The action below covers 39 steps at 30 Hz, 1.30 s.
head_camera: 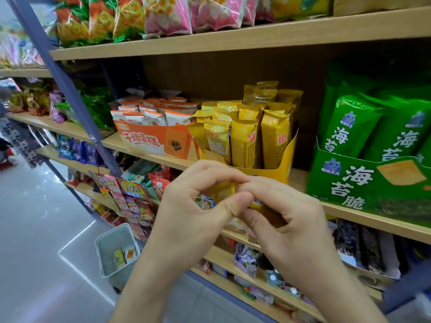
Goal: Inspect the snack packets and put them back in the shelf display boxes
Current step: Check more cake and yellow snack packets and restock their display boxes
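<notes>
bright even light, floor (pixel 35 217) glare, blurred and bent edges.

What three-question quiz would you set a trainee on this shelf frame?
1. True or false: the left hand and the right hand both pinch the small yellow foil packet.
2. Which colour is the cardboard display box on the shelf directly behind the hands? A orange, B yellow, C green.
3. Fill in: the pale plastic basket stands on the ____.

Key: 1 true; 2 B; 3 floor.
</notes>
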### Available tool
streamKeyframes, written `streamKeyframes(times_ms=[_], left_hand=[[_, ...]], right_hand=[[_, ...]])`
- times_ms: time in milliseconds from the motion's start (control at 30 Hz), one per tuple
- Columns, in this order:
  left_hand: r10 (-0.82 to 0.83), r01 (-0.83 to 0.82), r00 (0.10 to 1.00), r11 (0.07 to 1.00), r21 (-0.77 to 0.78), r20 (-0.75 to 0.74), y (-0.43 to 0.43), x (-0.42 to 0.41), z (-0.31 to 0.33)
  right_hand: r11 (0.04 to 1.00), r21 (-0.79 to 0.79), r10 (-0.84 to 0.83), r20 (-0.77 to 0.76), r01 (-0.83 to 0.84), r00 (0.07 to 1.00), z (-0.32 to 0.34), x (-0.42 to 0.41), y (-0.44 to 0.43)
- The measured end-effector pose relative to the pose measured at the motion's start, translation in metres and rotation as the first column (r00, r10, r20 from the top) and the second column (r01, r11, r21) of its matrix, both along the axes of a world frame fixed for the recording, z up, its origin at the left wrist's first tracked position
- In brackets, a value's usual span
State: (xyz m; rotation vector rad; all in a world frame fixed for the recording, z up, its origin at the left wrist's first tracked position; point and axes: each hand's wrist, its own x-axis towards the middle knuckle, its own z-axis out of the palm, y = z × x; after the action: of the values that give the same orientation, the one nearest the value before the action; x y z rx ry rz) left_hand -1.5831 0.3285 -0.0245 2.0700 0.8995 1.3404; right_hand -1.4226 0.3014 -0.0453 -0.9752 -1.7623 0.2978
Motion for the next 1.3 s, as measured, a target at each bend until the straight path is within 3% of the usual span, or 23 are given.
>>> streamKeyframes(times_ms=[100, 167, 300, 367, 467, 533, 667, 867, 1167, 1300], left_hand=[[-0.094, 0.094, 0.996, 0.993, -0.071, 0.0, 0.006, -0.011, 0.005], [-0.111, 0.11, 0.994, 0.988, -0.11, -0.002, 0.01, -0.019, 0.006], [-0.11, 0.109, 0.994, 0.994, -0.031, -0.024, 0.013, -0.023, 0.003], [-0.125, 0.127, 0.989, 0.992, -0.011, 0.076, 0.016, -0.024, 0.002], [-0.142, 0.172, 0.93, 0.983, -0.059, 0.34, 0.022, -0.03, -0.001], [-0.097, 0.163, 0.9, 0.979, -0.121, 0.425, 0.025, -0.031, -0.004], [0.054, 0.011, 0.949, 0.979, -0.202, 0.312, 0.021, -0.022, -0.007], [0.255, -0.234, 0.961, 0.956, -0.178, 0.108, 0.019, -0.023, -0.003], [0.452, -0.458, 0.886, 0.887, 0.053, 0.105, 0.018, -0.019, -0.004], [0.525, -0.523, 0.816, 0.849, -0.078, 0.241, 0.025, -0.027, -0.004]], right_hand=[[1.0, 0.028, 0.009, 0.062, -0.01, 0.998, 0.0, 0.0, -0.001], [0.999, -0.033, 0.013, 0.05, -0.012, 0.999, 0.0, -0.001, -0.002], [0.988, -0.154, 0.002, 0.01, -0.001, 1.0, 0.005, 0.0, -0.002], [0.976, -0.219, 0.035, 0.097, -0.013, 0.995, 0.011, 0.005, -0.003], [0.947, -0.32, 0.124, 0.279, -0.03, 0.952, 0.016, 0.01, -0.006], [0.954, -0.301, 0.113, 0.345, -0.003, 0.932, 0.013, 0.008, -0.006], [0.988, -0.037, -0.117, 0.457, 0.149, 0.882, 0.007, 0.004, -0.001], [0.974, 0.091, -0.223, 0.507, 0.205, 0.833, 0.0, 0.009, 0.005], [0.98, 0.09, -0.196, 0.502, 0.175, 0.842, -0.001, 0.004, 0.004], [0.979, 0.074, -0.202, 0.488, 0.191, 0.849, 0.002, 0.015, 0.002]])
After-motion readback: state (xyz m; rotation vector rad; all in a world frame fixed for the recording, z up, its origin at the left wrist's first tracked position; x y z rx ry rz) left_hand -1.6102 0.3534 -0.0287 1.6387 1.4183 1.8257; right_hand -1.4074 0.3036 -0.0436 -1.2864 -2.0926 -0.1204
